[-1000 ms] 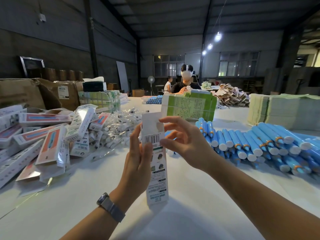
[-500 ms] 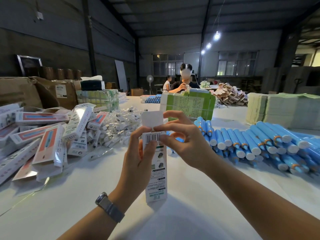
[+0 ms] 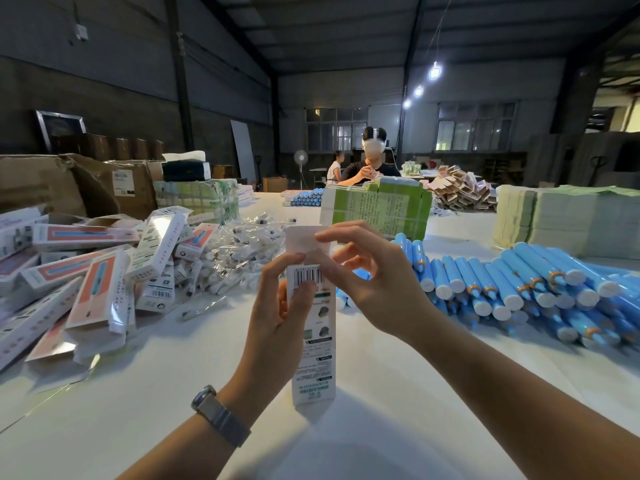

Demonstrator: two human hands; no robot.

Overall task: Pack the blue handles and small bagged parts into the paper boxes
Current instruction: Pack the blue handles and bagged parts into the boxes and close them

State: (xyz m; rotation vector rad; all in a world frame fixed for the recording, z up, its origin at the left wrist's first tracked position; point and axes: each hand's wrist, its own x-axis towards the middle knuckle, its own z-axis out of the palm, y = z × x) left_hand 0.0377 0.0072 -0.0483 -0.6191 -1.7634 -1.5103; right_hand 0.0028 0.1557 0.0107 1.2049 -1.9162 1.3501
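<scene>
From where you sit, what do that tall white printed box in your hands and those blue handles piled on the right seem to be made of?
The tall white printed box looks like thin coated paperboard: its top flap folds flat and the print has a slight sheen. The blue handles look like smooth moulded plastic with white end caps, lightly glossy; the finish could be rubbery, which I cannot tell.

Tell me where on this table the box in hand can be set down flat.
Bare white table lies below the held box, between the forearms and toward the near edge. Crowded: packed boxes left, bagged parts behind them, blue handles right.
</scene>
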